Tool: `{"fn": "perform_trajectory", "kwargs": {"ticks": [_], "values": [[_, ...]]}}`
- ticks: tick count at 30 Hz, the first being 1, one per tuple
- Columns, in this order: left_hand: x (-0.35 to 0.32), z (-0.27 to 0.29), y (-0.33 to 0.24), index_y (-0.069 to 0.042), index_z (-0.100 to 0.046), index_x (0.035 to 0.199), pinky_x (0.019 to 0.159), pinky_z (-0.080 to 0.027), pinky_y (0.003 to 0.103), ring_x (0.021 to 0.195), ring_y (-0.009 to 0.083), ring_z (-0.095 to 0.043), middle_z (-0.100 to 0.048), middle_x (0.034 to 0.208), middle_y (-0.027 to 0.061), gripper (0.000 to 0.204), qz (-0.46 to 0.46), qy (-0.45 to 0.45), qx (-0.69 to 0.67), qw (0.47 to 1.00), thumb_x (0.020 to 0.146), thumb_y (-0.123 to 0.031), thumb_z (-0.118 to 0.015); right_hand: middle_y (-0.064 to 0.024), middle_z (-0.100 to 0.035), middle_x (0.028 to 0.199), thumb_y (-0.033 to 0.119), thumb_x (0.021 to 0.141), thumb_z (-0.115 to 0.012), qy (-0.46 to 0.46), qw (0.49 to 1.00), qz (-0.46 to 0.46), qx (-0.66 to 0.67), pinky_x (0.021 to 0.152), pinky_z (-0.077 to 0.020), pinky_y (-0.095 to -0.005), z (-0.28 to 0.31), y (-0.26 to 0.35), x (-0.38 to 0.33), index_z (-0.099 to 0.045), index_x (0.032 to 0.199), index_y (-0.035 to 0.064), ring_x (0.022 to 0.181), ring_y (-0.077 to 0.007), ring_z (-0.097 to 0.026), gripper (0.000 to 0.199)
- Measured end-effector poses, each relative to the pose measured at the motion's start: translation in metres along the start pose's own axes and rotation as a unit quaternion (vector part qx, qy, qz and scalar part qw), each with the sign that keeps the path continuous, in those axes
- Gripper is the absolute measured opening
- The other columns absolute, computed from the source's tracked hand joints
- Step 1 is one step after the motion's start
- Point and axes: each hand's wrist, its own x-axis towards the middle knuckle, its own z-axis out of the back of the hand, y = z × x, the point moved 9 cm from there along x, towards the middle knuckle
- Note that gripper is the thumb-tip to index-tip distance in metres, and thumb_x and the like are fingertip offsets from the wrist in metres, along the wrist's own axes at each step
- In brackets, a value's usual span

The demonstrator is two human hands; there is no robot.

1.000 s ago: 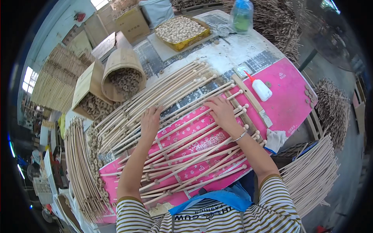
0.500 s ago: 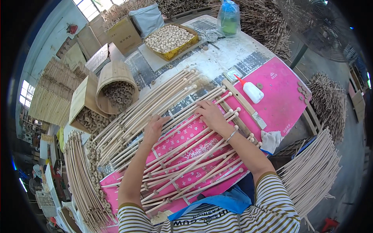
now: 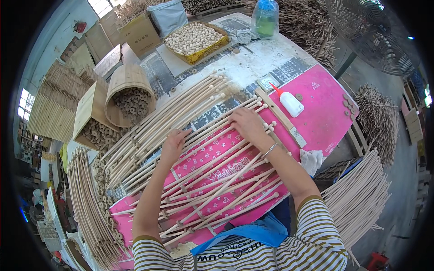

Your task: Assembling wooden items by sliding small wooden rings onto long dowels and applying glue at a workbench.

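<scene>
Thin wooden sticks with round ball ends (image 3: 212,168) lie slantwise across a pink patterned sheet (image 3: 316,115) in front of me. Several carry a small ring near their lower-left end. My left hand (image 3: 174,143) is at the middle of the upper row, its fingers closed around sticks there. Farther right, near the ball ends, my right hand (image 3: 247,125) curls its fingers over the same row; the fingertips are partly hidden. Beyond my hands, another row of ball-ended sticks (image 3: 174,110) lies on the table.
A wooden bar (image 3: 280,115) and a white glue bottle with red tip (image 3: 291,105) are at right. A wooden bucket (image 3: 129,97) and box hold brown rings. A yellow tray (image 3: 221,44) of wooden balls sits at the back. Bundled sticks (image 3: 357,198) stand right; a fan (image 3: 375,36) is behind.
My hands and the row of sticks under them have shifted slightly against the sheet; the ball ends by my right hand sit closer together. The whole view has moved a little.
</scene>
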Motion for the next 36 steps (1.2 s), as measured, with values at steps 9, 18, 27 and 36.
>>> {"fn": "perform_trajectory", "kwargs": {"ticks": [9,18,27,36], "values": [[-0.019,0.005,-0.004,-0.016,-0.067,0.127,0.084,-0.051,0.044,0.099,0.0341,-0.063,-0.063,0.112,0.0123,0.040,-0.023,-0.038,0.056,0.997,0.090,-0.005,-0.060,-0.0003,-0.067,0.104,0.021,0.082,-0.070,0.098,0.987,-0.058,-0.113,0.097,-0.0411,-0.0433,0.021,-0.073,0.017,-0.074,0.094,0.0192,0.111,-0.0217,-0.057,0.012],[-0.080,0.001,-0.089,-0.015,-0.056,0.141,0.097,-0.045,0.045,0.115,0.0321,-0.057,-0.058,0.127,0.0101,0.061,-0.061,0.052,0.100,0.992,0.085,-0.031,-0.074,-0.0099,-0.069,0.095,0.014,0.089,-0.070,0.041,0.979,-0.066,0.190,0.084,-0.0488,-0.0359,0.101,-0.029,-0.037,-0.070,0.101,0.0028,0.094,-0.0269,-0.063,0.016],[-0.131,0.006,-0.050,-0.014,-0.063,0.129,0.077,-0.054,0.040,0.096,0.0312,-0.064,-0.063,0.103,0.0080,0.047,-0.012,0.042,0.094,0.995,0.083,-0.012,-0.071,-0.0043,-0.068,0.108,0.016,0.086,-0.071,0.137,0.978,0.075,0.138,0.112,-0.0360,-0.0472,0.075,0.070,-0.118,-0.069,0.112,0.0133,0.111,-0.0259,-0.061,0.026],[-0.124,0.017,-0.068,-0.007,-0.056,0.125,0.071,-0.056,0.041,0.091,0.0303,-0.067,-0.065,0.104,0.0107,0.040,-0.019,0.066,0.243,0.968,0.085,-0.004,-0.059,-0.0055,-0.068,0.102,0.013,0.088,-0.067,0.108,0.979,0.038,0.168,0.108,-0.0375,-0.0444,0.059,0.058,-0.136,-0.071,0.106,0.0127,0.106,-0.0263,-0.061,0.018]]}}
